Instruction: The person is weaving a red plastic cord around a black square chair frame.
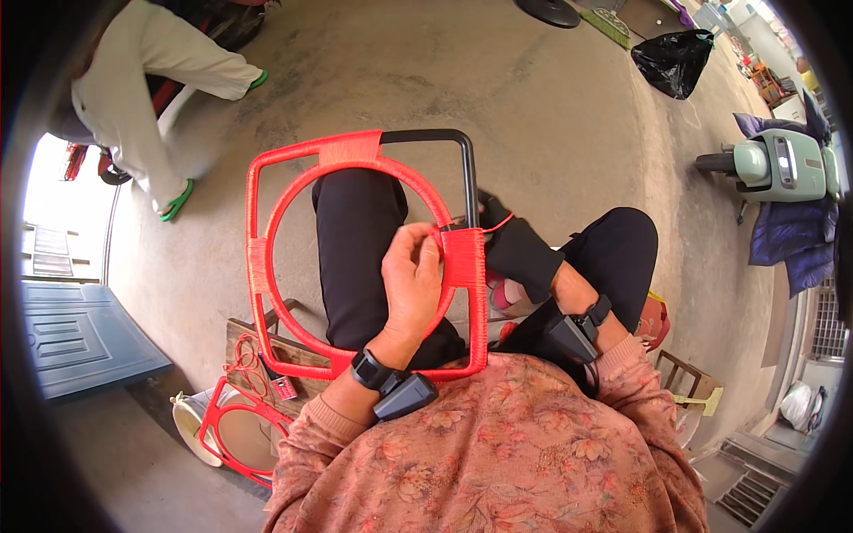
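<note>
A square frame with rounded corners and a round inner ring rests upright over my lap. Red cord is wound tightly over most of it, while the upper right corner shows bare black tube. My left hand, bare, is closed in a pinch at the ring's right side, with a bit of red cord at its fingertips. On the frame's other side is my right hand in a black glove, its fingers dark and partly hidden. A strand of red cord runs from the wound band to the glove.
A second red frame leans by a white bucket at lower left, near a wooden board with loose red cord. A person in white trousers stands far left. A pale green scooter and black bag stand right.
</note>
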